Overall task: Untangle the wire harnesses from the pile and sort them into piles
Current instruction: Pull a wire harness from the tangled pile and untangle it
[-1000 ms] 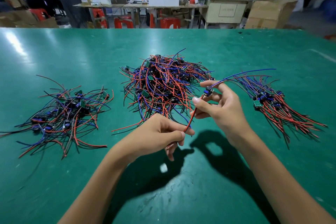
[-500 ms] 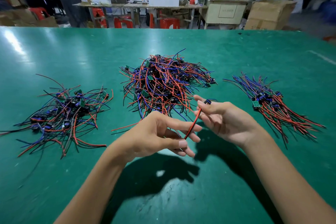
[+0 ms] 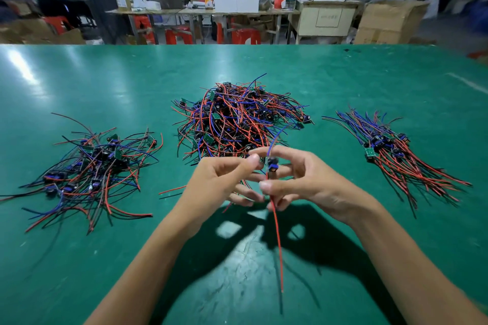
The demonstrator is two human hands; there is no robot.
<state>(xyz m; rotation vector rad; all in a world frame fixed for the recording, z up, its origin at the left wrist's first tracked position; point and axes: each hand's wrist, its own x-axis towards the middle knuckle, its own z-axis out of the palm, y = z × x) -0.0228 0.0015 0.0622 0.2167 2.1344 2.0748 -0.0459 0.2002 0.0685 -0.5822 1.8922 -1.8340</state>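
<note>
Fingers of right hand (image 3: 303,182) pinch one wire harness (image 3: 272,166); left hand (image 3: 219,182) curls alongside, its grip unclear.

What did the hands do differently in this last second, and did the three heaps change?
The right hand came back from the right pile toward the middle. It now pinches a harness with its red wire hanging down, and the left hand has risen to meet it. The middle pile and left pile look unchanged.

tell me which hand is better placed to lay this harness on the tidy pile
Right. The right hand already pinches the harness, and the tidy pile lies on its side.
</note>
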